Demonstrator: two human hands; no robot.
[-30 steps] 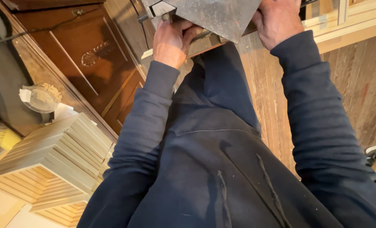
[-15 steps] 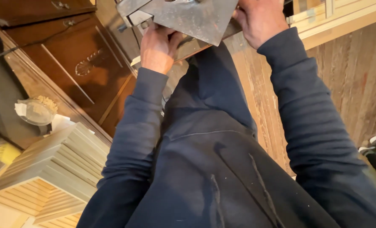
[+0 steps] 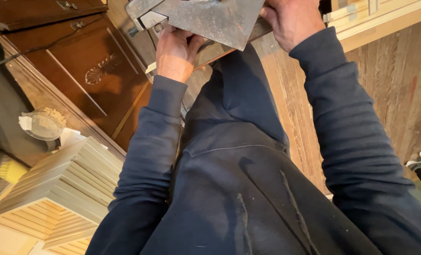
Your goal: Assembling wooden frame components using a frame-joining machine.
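Clutching a grey metal plate [image 3: 210,19], left hand [image 3: 175,52] and right hand [image 3: 290,21], grip closed.

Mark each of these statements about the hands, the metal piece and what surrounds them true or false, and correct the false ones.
1. Both hands are on the grey metal piece. True: the left hand grips it from below, the right hand at its right edge.
2. The sleeves are bright red. False: the sleeves are dark navy.
3. A dark wooden cabinet with a carved panel stands to the left. True.
4. The floor is white tile. False: the floor is wooden planks.
5. A clear plastic cup sits near the pale louvred panel. True.
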